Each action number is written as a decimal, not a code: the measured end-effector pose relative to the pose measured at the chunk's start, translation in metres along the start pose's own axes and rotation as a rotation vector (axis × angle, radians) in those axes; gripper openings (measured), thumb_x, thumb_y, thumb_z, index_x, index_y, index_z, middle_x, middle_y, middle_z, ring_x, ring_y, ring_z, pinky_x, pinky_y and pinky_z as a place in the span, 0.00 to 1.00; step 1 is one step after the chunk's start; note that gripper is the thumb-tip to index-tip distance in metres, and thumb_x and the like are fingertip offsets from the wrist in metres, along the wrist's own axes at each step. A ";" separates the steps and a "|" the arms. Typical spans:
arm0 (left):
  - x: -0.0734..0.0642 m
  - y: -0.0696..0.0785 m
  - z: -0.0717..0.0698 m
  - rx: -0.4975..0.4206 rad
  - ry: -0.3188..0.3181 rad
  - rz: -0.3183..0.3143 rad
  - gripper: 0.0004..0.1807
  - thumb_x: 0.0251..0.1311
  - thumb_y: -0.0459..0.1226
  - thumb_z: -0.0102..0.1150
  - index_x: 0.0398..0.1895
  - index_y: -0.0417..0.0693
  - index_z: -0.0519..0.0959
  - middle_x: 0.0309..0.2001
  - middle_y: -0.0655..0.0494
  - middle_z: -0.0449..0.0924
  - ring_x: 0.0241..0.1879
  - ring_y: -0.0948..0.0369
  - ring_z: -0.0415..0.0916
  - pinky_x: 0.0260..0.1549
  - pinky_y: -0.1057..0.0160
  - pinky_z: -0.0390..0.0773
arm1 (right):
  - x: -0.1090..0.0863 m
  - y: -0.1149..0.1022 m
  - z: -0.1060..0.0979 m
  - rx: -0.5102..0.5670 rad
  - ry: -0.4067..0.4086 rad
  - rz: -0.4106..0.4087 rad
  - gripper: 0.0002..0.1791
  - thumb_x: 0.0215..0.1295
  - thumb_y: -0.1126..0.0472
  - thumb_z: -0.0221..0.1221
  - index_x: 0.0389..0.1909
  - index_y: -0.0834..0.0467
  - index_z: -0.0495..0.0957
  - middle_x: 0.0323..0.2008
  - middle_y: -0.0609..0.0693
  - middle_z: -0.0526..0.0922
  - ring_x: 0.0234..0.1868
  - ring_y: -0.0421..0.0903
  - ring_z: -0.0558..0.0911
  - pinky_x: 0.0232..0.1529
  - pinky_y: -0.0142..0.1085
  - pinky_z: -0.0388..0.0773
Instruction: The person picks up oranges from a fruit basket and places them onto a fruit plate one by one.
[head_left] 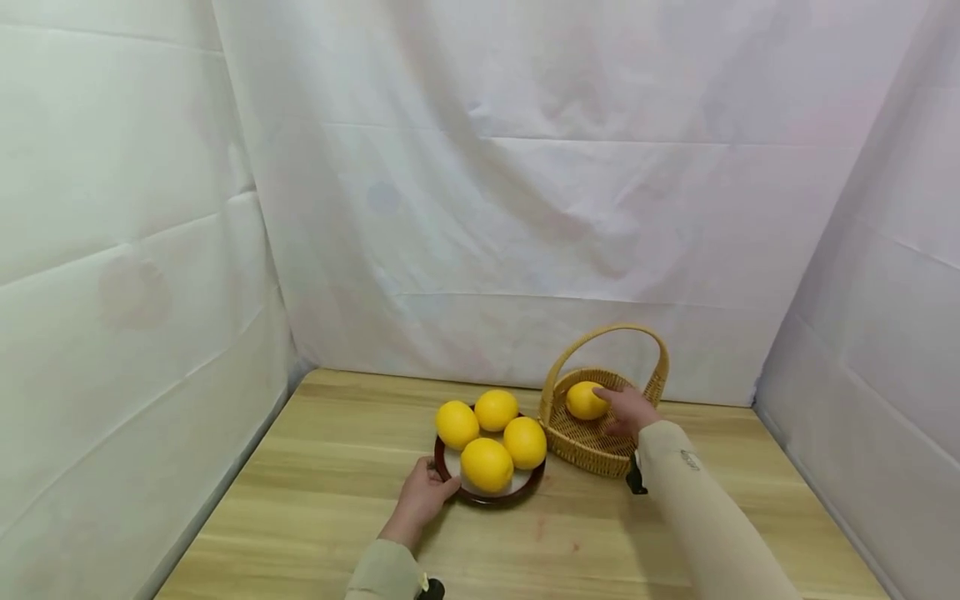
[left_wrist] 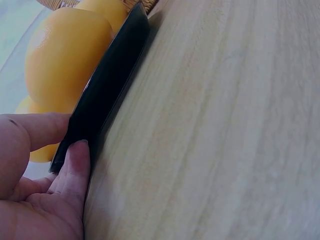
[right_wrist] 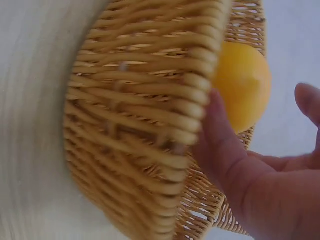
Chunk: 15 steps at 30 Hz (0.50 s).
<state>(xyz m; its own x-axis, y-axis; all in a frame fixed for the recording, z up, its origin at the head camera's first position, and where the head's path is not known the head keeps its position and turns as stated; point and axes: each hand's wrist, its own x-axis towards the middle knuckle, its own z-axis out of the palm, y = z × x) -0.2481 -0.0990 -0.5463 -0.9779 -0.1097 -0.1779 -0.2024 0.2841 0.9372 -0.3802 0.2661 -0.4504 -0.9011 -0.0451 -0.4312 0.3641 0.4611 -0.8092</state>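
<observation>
My left hand pinches the near-left rim of a round plate, dark brown at the edge and white inside. In the left wrist view, the hand's thumb lies over the plate's dark rim with fingers beneath. Several yellow lemons rest on this plate. To its right stands a woven wicker basket with one lemon inside. My right hand reaches into the basket beside that lemon; its fingers are spread, not closed round the lemon.
The basket's tall arched handle rises above the right hand. Beneath everything is a wood-grain table. White cloth hangs close behind the basket, with more along both sides.
</observation>
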 end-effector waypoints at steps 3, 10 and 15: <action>-0.001 -0.001 0.000 -0.010 -0.006 0.002 0.32 0.61 0.38 0.67 0.64 0.32 0.66 0.40 0.46 0.78 0.39 0.57 0.76 0.37 0.62 0.76 | -0.001 -0.004 0.001 0.078 -0.050 0.007 0.49 0.78 0.42 0.48 0.80 0.64 0.31 0.79 0.69 0.31 0.74 0.68 0.59 0.58 0.51 0.79; 0.000 0.002 -0.005 0.024 -0.002 -0.002 0.33 0.61 0.39 0.68 0.64 0.33 0.66 0.40 0.46 0.78 0.39 0.57 0.76 0.37 0.62 0.76 | 0.001 -0.020 0.009 0.248 -0.062 0.027 0.47 0.78 0.43 0.47 0.81 0.60 0.32 0.79 0.69 0.28 0.75 0.72 0.56 0.59 0.54 0.79; -0.002 0.003 -0.011 0.029 0.016 -0.011 0.34 0.60 0.39 0.68 0.64 0.32 0.66 0.40 0.46 0.79 0.39 0.57 0.76 0.37 0.63 0.76 | 0.016 -0.021 0.018 0.249 -0.068 0.033 0.43 0.78 0.42 0.46 0.82 0.55 0.38 0.80 0.64 0.28 0.79 0.67 0.46 0.56 0.57 0.79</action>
<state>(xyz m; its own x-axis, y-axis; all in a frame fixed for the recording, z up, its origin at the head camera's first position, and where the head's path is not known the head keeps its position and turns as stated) -0.2460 -0.1081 -0.5395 -0.9747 -0.1280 -0.1832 -0.2147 0.3100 0.9262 -0.3979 0.2394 -0.4474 -0.8732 -0.0967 -0.4777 0.4471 0.2311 -0.8641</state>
